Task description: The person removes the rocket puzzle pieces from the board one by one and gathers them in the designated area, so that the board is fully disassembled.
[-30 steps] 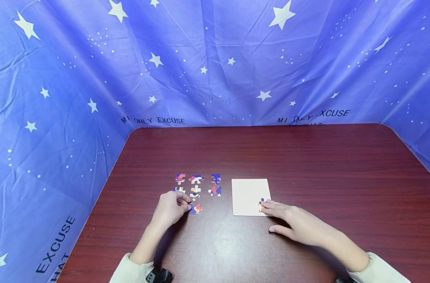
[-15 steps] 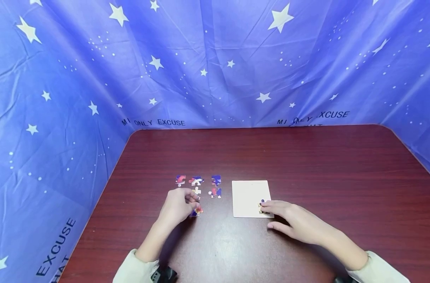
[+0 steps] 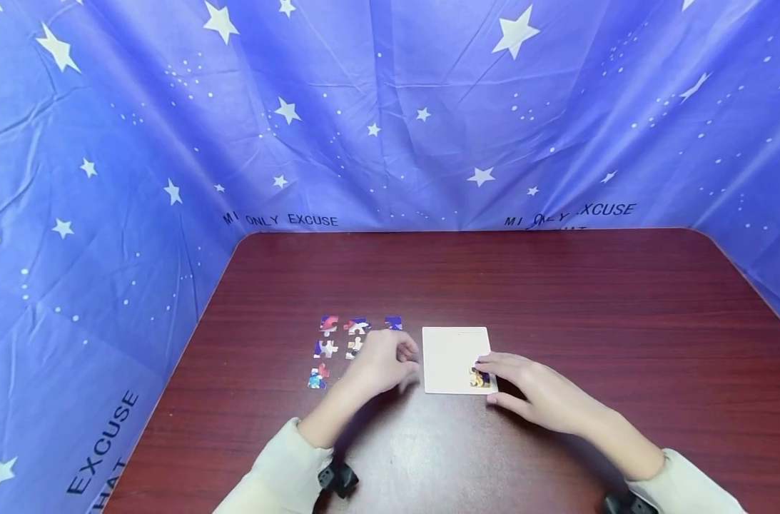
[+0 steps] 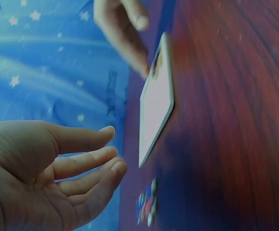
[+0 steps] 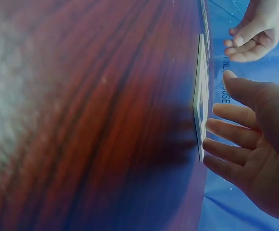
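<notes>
My left hand [image 3: 380, 363] hovers over the right side of the loose jigsaw pieces, its fingertips just left of the cream square board [image 3: 447, 357]. In the left wrist view, the loosely bent fingers [image 4: 89, 187] and the thumb stand apart, with nothing visible between them. My right hand [image 3: 544, 389] rests its straight fingers at the board's right edge, beside a yellow and dark jigsaw piece [image 3: 479, 378] in the board's near right corner. Pieces lie in rows, including a red and purple one [image 3: 329, 325] and a blue and red one [image 3: 318, 376]. My left hand and forearm hide some pieces.
The dark red wood table [image 3: 524, 285] carries the board and pieces. A blue curtain [image 3: 377, 107] with white stars hangs behind and along both sides. Black wrist cameras sit at both sleeves.
My left hand has moved right, from the lower left pieces toward the board, uncovering the pieces at the left. My right hand has stayed at the board, its fingers shifted slightly off the corner piece.
</notes>
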`<action>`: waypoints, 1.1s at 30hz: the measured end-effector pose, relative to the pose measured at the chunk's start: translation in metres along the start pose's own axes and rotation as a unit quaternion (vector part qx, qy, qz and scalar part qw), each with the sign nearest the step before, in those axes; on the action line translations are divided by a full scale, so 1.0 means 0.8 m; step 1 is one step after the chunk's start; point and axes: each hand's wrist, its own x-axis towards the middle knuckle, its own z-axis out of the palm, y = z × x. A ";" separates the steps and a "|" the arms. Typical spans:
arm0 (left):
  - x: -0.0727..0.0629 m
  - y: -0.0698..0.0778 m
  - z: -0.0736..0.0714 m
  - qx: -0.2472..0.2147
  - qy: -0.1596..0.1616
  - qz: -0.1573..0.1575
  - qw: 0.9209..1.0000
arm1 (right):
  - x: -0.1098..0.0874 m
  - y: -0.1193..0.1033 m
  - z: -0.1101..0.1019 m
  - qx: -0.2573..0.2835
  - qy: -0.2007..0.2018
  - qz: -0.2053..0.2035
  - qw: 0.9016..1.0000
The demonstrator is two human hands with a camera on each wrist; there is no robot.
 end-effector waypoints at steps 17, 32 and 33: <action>0.026 0.053 0.074 0.098 -0.062 0.068 0.991 | 0.022 0.020 0.003 0.018 -0.071 0.050 0.996; 0.028 0.059 0.087 0.117 -0.045 0.074 0.989 | 0.027 0.022 0.004 0.036 -0.067 0.035 0.997; 0.028 0.059 0.087 0.112 -0.042 0.075 0.990 | 0.027 0.022 0.004 0.035 -0.064 0.034 0.997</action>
